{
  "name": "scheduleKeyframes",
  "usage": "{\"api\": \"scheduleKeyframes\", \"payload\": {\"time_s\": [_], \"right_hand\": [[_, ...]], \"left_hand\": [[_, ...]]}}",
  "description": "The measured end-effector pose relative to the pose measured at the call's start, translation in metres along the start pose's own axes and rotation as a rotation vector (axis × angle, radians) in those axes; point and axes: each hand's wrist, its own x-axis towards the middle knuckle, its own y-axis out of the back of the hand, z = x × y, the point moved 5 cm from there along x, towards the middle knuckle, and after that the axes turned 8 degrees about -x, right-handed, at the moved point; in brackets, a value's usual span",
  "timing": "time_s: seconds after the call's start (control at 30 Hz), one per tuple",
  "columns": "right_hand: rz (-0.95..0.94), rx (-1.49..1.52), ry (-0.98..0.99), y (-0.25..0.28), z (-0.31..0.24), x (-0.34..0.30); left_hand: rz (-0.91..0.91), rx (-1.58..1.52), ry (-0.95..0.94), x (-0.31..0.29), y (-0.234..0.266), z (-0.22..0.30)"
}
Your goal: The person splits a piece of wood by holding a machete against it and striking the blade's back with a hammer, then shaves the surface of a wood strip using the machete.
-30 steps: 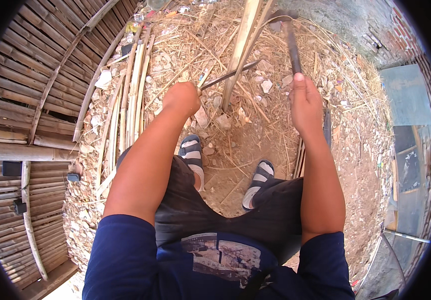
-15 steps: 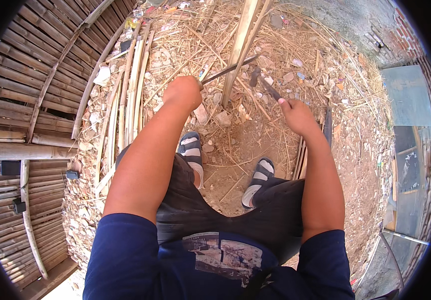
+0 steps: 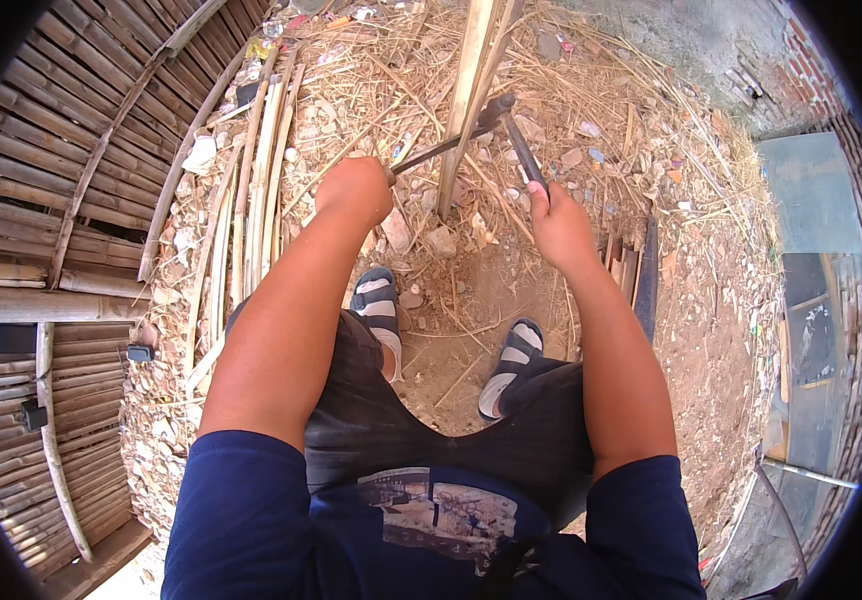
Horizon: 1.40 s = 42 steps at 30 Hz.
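My left hand [image 3: 354,192] is closed round the handle of a long-bladed knife [image 3: 429,154]. Its dark blade crosses an upright bamboo pole [image 3: 458,120], which is split into two halves that spread apart toward the top. The blade appears to sit in the split, with its tip end sticking out on the right. My right hand [image 3: 561,230] grips a hammer [image 3: 522,150] by its dark handle. The hammer's head is at the blade's protruding end, seemingly touching it. The pole's foot stands on the ground among stones, ahead of my sandalled feet.
Long split bamboo strips [image 3: 266,185] lie on the left, beside a slatted bamboo wall [image 3: 41,170]. Straw, stones and litter cover the ground. More strips and a dark length [image 3: 646,285] lie right of my right forearm. A grey wall [image 3: 671,50] and blue-grey panels [image 3: 811,190] stand at the right.
The hammer has swung up and left, from right of the pole to the blade's tip end. The blade sits slightly lower and my left hand has shifted slightly left.
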Motion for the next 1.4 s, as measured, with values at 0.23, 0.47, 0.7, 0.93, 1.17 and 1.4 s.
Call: {"api": "scheduleKeyframes", "payload": {"time_s": [0.23,0.47,0.7,0.93,1.17,1.4], "right_hand": [[0.268,0.373,0.080,0.084,-0.029,-0.023],[0.038,-0.138,0.095,-0.007,0.012,0.000],[0.178,0.073,0.109,0.025,-0.002,-0.002],[0.344,0.535,0.112,0.061,-0.016,-0.018],[0.088,0.062,0.058,-0.030,0.009,0.000],[0.341,0.523,0.141,0.058,-0.018,-0.005]], "left_hand": [[-0.004,0.044,-0.024,0.008,-0.010,-0.010],[-0.024,0.039,0.002,-0.003,-0.003,0.000],[-0.047,0.024,0.035,0.002,-0.004,-0.005],[-0.022,0.009,0.012,0.006,-0.011,-0.014],[-0.034,0.060,-0.027,0.012,-0.016,-0.009],[-0.036,0.066,-0.045,0.005,-0.015,-0.009]]}}
